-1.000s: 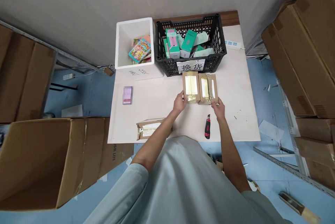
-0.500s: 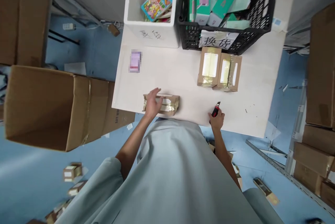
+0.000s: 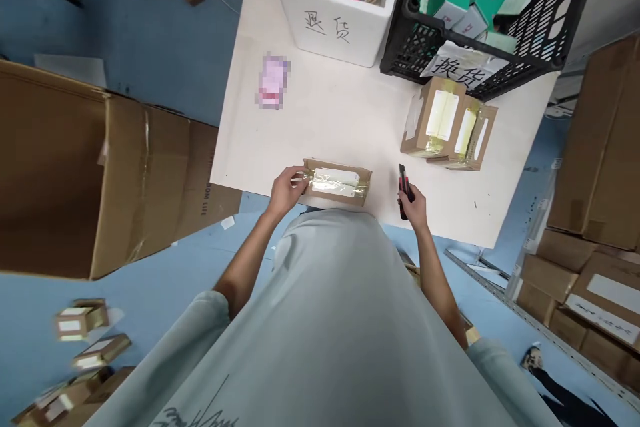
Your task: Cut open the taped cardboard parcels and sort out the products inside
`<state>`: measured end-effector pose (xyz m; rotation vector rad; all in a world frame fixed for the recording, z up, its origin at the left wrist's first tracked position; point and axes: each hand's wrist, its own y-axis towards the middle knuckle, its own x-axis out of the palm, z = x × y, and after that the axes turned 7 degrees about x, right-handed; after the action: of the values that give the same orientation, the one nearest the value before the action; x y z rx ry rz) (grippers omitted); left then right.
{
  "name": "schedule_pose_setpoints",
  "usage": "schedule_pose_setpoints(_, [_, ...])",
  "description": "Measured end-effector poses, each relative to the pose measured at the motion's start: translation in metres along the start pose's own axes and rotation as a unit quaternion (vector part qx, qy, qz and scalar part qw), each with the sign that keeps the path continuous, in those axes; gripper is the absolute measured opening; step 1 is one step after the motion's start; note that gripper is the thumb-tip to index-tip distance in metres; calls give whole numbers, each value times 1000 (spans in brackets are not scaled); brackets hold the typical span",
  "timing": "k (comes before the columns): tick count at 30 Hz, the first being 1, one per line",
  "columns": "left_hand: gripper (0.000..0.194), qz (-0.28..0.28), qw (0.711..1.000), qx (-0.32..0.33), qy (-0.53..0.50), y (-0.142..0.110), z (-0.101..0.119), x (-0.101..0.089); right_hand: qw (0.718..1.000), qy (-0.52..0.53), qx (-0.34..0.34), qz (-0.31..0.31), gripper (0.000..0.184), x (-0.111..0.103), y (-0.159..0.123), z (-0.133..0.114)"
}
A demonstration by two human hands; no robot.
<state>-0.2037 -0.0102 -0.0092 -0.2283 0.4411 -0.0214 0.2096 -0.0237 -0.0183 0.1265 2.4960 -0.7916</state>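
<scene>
My left hand (image 3: 287,190) grips the left end of a long taped cardboard box (image 3: 336,182), which lies at the table's front edge with a white label on top. In my right hand (image 3: 415,207) is a black and red box cutter (image 3: 403,190), held above the table with its tip pointing away from me. A gap separates the cutter from the long box. Two smaller taped boxes stand side by side farther back, a left one (image 3: 440,117) and a right one (image 3: 473,134).
A white foam bin (image 3: 335,24) with colourful booklets and a black crate (image 3: 555,47) with green boxes stand at the back. A blurred pink item (image 3: 273,82) lies on the table (image 3: 240,147). A large open carton (image 3: 120,194) is at the left; several parcels (image 3: 75,320) lie on the floor.
My hands left the two small boxes. My right hand picked up the box cutter, and my left hand moved to the long box and took hold of its left end. The view shifted.
</scene>
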Motion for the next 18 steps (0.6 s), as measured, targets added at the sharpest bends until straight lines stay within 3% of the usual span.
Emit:
schedule_pose_setpoints(3, [35,-41,999,15,-21,10,-10,-8,998,-16,-29,-44,55,16,-21,-50])
schedule_pose_setpoints(7, [37,-92,995,35,-33,25,-24,-15,978,-141,-116,-105,54,41,-44,-113])
schedule_pose_setpoints(12, [36,-135,988,32,-63,37,-36,-17,902,-359,-173,-168,46,83,-55,-171])
schedule_pose_setpoints(15, [37,-147,986,38,-66,38,-40,-16,846,-469,-174,-185,46,106,-55,-194])
schedule_pose_setpoints(18, [39,-149,986,42,-69,39,-42,-14,811,-525,-172,-191,47,121,-53,-210])
